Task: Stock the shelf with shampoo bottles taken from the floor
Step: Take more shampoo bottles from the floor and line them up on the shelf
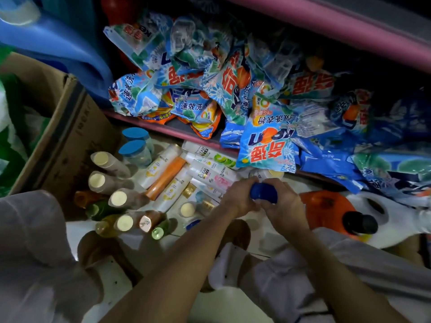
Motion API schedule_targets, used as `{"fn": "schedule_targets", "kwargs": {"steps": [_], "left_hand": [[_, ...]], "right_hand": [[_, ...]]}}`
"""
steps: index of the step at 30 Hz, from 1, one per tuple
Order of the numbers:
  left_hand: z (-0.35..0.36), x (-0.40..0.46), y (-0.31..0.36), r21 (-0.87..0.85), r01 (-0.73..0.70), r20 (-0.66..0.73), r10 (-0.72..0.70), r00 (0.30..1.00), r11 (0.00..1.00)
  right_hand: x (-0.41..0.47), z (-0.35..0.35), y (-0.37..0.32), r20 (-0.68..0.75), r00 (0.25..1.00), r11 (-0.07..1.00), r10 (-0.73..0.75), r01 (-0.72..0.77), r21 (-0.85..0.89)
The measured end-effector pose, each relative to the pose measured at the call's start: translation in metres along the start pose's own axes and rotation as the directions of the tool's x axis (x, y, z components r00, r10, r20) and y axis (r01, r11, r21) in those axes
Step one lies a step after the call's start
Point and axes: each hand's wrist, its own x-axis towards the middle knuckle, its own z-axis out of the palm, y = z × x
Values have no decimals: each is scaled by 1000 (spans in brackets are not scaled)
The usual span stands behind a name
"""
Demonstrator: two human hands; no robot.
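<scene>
A: What do the hands hold?

B: The left hand [240,198] and right hand [283,206] both curl their grip round one blue-capped bottle [264,192], cap facing the camera, long axis running away downward; its label is hidden.

A: And just beyond that grip?

B: White shampoo bottles [205,174] lie flat on the floor [310,180], reading "PANTENE" and "CLEAR", beside a smooth orange tube [166,175]. Left of the grip, upright bottles [109,183] show round cream caps.

A: Farther off?

B: Crinkled plastic detergent bags [268,141], printed "奇强" and "速效洗", crowd the pink-edged shelf [163,129].
</scene>
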Motion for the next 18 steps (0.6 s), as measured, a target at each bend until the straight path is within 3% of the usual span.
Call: {"fn": "schedule_targets", "kwargs": {"steps": [3, 5, 6, 7, 10, 13, 18], "left_hand": [[-9, -6, -13, -66, -16, -34, 14, 999, 998], [-15, -16, -20, -192, 42, -118, -65, 991, 981], [-19, -20, -23, -242, 61, -164, -103, 981, 968], [-23, -24, -24, -270, 71, -200, -128, 971, 960], [-38, -33, -23, -278, 51, -243, -122, 962, 959], [-57, -44, -19, -280, 32, -252, -106, 962, 959], [-91, -71, -8, -327, -2, -319, -109, 942, 945]], "right_hand": [[14, -10, 2, -3, 999, 982, 50, -49, 185], [30, -8, 12, 10, 954, 908, 301, -290, 302], [35, -6, 15, 99, 886, 785, 452, -448, 427], [41, -1, 22, 95, 825, 725, 557, -538, 430], [49, 14, 35, 21, 822, 713, 569, -506, 484], [59, 25, 29, 8, 897, 753, 443, -377, 540], [66, 30, 28, -110, 907, 819, 406, -308, 483]]}}
